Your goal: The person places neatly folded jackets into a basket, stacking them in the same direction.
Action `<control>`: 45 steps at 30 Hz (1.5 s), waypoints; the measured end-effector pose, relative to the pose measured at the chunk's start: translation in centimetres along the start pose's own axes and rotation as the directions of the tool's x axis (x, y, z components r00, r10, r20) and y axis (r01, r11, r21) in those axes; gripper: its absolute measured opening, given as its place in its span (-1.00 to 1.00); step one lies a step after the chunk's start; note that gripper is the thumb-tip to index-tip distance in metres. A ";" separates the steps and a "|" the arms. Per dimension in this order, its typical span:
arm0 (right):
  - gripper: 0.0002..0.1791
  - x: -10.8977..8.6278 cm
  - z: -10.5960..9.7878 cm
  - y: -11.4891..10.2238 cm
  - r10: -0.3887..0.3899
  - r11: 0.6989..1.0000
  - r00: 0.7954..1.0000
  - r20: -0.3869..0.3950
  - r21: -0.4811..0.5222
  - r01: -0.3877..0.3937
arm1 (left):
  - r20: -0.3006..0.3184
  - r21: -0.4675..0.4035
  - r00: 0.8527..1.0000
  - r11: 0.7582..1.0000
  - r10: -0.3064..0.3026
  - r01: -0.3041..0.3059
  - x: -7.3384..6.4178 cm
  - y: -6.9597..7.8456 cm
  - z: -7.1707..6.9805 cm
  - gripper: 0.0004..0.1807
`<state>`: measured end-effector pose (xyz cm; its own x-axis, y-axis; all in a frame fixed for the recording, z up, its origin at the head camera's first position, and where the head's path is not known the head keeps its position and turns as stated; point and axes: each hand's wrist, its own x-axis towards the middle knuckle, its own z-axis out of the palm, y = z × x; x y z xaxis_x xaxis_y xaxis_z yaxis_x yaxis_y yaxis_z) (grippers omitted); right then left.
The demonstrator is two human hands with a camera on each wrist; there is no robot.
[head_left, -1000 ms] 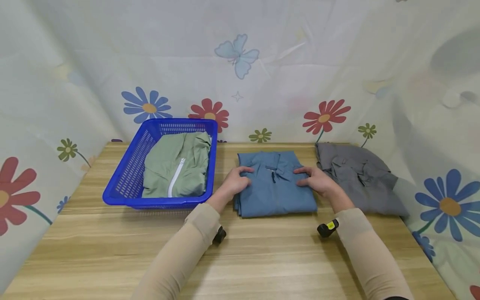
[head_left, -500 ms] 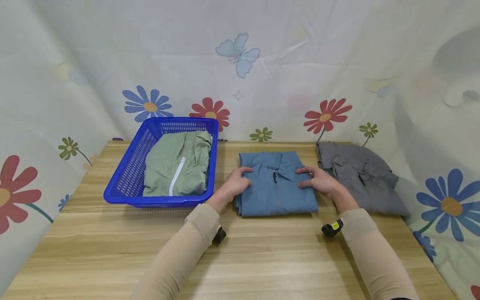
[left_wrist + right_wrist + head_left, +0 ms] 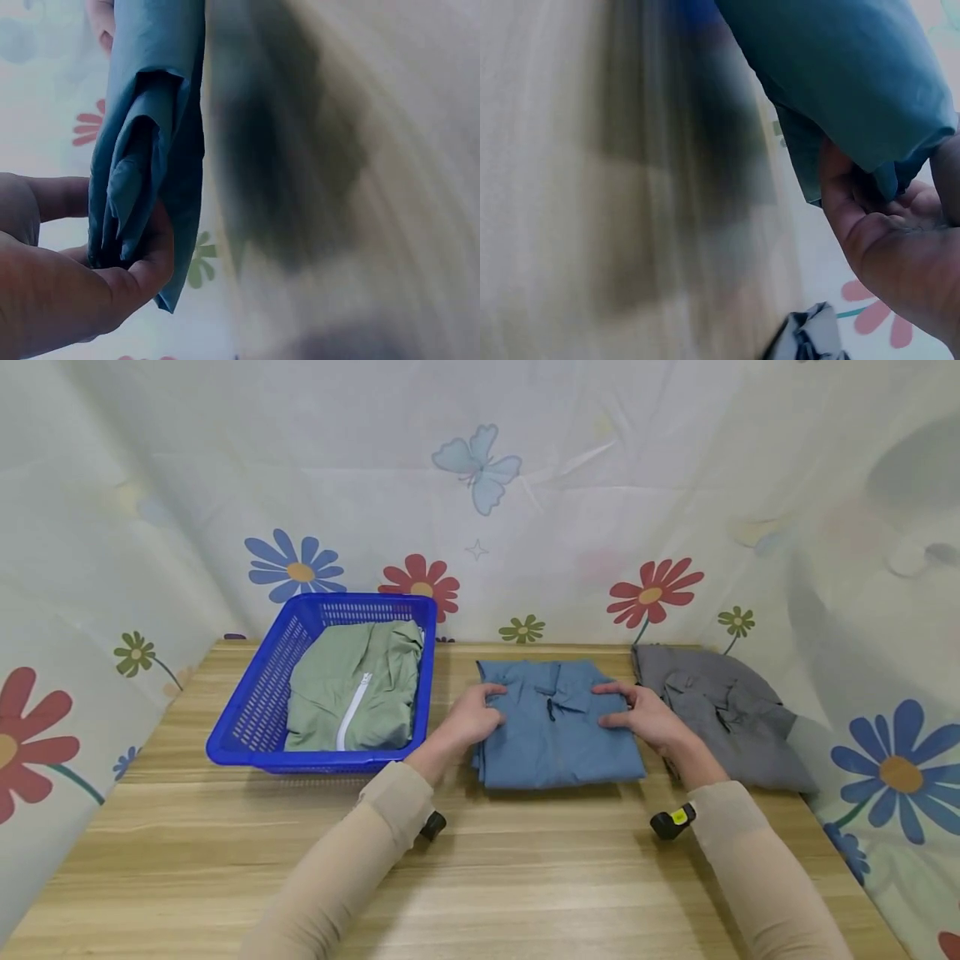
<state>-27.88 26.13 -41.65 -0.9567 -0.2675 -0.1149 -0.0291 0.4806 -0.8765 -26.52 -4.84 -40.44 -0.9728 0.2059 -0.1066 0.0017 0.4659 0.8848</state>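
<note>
A folded blue jacket with a collar and a dark zip pull is held level in front of me. My left hand grips its left side. In the left wrist view the fingers of that hand curl under the folded layers of the jacket. On the opposite side my right hand grips the jacket, thumb on top. The right wrist view has fingers of the right hand tucked beneath the cloth. Both wrist views show the jacket raised off the tabletop.
To the left stands a blue plastic basket with a folded green jacket inside. A folded grey garment lies to the right on the wooden table. A flower-print curtain hangs behind.
The blue jacket has come up slightly from the table, with both hands gripping its sides. My right forearm has shifted a little to the right.
</note>
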 end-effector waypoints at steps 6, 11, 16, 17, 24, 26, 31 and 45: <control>-0.38 -0.3 -0.4 -1.5 -0.014 1.000 1.000 -0.010 -0.005 0.014 | 0.037 -0.050 0.999 0.999 0.015 -0.013 -0.5 1.2 -1.6 -0.40; -0.39 -0.1 -0.3 -2.9 -0.004 1.000 1.000 -0.026 0.024 0.005 | 0.027 -0.024 0.998 0.998 0.051 -0.050 -0.6 1.4 -3.3 -0.42; -0.39 0.2 0.2 -4.9 -0.019 0.998 1.000 -0.025 0.059 0.020 | -0.009 -0.019 0.998 0.998 0.066 -0.066 -1.1 1.8 -5.0 -0.43; -0.39 0.2 0.4 -5.3 -0.024 0.997 0.999 -0.027 0.067 0.025 | -0.011 -0.027 0.998 0.997 0.066 -0.066 -1.2 1.8 -5.4 -0.43; -0.39 0.9 1.4 -7.9 -0.060 0.996 0.997 -0.038 0.056 0.063 | -0.019 -0.067 0.998 0.996 0.064 -0.065 -1.8 2.2 -8.7 -0.44; -0.40 1.0 1.8 -8.7 -0.069 0.997 0.997 -0.039 0.041 0.070 | -0.013 -0.098 0.998 0.993 0.062 -0.063 -1.9 2.1 -9.6 -0.43; -0.39 1.4 2.6 -10.4 -0.088 0.994 0.996 -0.024 0.065 0.089 | -0.002 -0.151 0.999 0.987 0.052 -0.052 -2.2 1.8 -11.8 -0.43; -0.39 3.0 5.1 -12.8 -0.131 0.980 0.991 -0.016 0.148 0.132 | 0.010 -0.140 1.000 0.990 -0.012 0.013 -2.1 1.5 -16.0 -0.43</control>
<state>-28.92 14.86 -33.15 -0.9491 -0.3148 0.0084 -0.1118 0.3120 -0.9435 -28.18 -18.35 -31.60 -0.9704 0.2088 -0.1216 -0.0436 0.3435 0.9381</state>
